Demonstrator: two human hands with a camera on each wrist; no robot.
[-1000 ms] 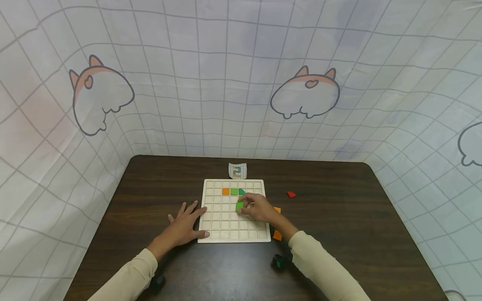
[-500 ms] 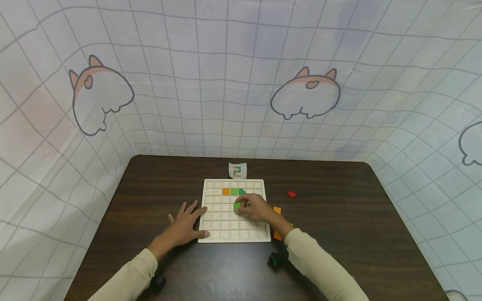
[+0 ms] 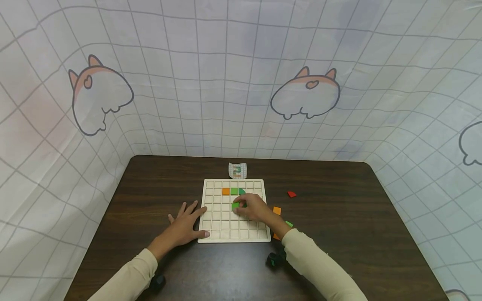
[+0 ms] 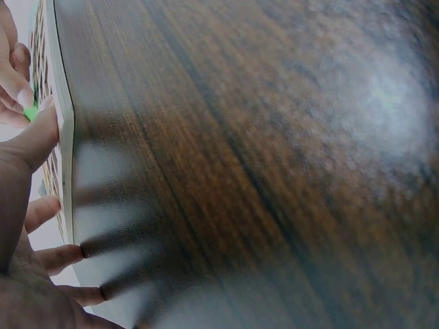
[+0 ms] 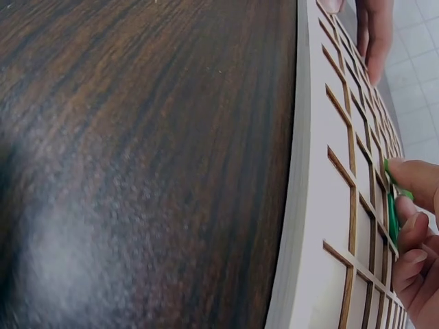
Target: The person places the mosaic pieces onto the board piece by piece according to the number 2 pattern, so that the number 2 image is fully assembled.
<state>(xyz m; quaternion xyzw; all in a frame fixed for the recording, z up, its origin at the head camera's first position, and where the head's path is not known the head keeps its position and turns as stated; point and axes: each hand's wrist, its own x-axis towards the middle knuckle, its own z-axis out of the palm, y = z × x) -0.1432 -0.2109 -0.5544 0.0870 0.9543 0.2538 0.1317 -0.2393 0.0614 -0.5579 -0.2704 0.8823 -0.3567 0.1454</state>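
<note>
A white square grid board [image 3: 220, 225] lies on the table. My right hand [image 3: 254, 207] pinches a light green square tile [image 3: 235, 206] at the middle of the board, and the tile's edge also shows in the left wrist view. A dark green piece [image 5: 393, 219] sits on the grid beside it, partly hidden by my fingers. Higher on the board an orange square [image 3: 226, 191], a green square [image 3: 234, 191] and a dark green rounded piece [image 3: 242, 192] form a row. My left hand [image 3: 183, 225] rests spread at the board's left edge, its thumb and index finger on the rim.
Right of the board lie a red piece [image 3: 291, 194], an orange square [image 3: 276, 210], a light green piece [image 3: 289, 224] and another orange piece [image 3: 277, 236], partly behind my forearm. A small printed card [image 3: 237, 170] is at the board's far edge. Patterned cloth surrounds the table.
My right hand has shifted slightly left with the green tile. Its forearm moved left too, uncovering the light green piece beside it. My left hand stays put.
</note>
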